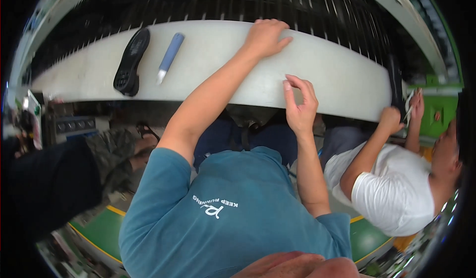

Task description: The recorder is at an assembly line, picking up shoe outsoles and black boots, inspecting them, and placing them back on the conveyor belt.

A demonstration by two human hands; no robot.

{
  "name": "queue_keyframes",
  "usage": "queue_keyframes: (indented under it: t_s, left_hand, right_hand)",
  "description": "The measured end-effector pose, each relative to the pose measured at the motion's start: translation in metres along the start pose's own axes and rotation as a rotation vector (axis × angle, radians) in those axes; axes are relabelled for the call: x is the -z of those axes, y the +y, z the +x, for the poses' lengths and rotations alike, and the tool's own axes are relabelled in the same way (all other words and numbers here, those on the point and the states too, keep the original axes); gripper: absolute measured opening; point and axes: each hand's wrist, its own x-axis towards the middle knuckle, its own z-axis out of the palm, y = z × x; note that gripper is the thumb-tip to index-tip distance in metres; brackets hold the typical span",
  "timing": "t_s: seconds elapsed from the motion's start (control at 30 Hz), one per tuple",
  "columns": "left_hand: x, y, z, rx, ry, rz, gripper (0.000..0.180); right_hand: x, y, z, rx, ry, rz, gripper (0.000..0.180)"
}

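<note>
My left hand [265, 36] lies palm down at the far edge of a curved white table [342, 74], its fingers bent over that edge. My right hand [300, 104] hovers at the table's near edge with its fingers loosely curled, thumb and forefinger apart, and nothing visible in it. A black shoe sole [130, 62] and a blue-handled tool with a pale tip [170, 56] lie on the table to the left, well away from both hands.
A black slatted rack [277, 2] runs behind the table. A co-worker in a white shirt [391, 188] sits at the right, with both hands [404, 112] at the table's end on something thin. Another person's leg and sandal [141, 139] are at the left.
</note>
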Motion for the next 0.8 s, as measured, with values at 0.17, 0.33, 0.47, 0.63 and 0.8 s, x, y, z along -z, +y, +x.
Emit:
queue_keyframes:
  t_s: [0.17, 0.33, 0.47, 0.63, 0.8]
  left_hand:
    - [-0.005, -0.003, 0.001, 0.061, -0.106, 0.030, 0.045]
    - [-0.014, -0.002, 0.002, 0.095, -0.149, 0.027, 0.043]
    - [-0.017, 0.003, 0.000, 0.112, -0.137, -0.005, 0.041]
    - [-0.016, 0.003, -0.004, 0.107, -0.129, -0.061, 0.038]
    - [-0.009, 0.004, -0.003, 0.073, -0.120, -0.067, 0.040]
  right_hand:
    - [-0.004, 0.007, -0.006, -0.033, -0.119, 0.028, 0.024]
    - [-0.007, 0.019, -0.011, -0.152, -0.047, 0.135, 0.027]
    - [0.000, 0.017, -0.007, -0.191, -0.073, 0.124, 0.028]
    - [0.004, 0.021, 0.008, -0.197, -0.066, 0.143, 0.030]
    - [0.027, 0.011, 0.053, -0.157, 0.004, 0.142, 0.032]
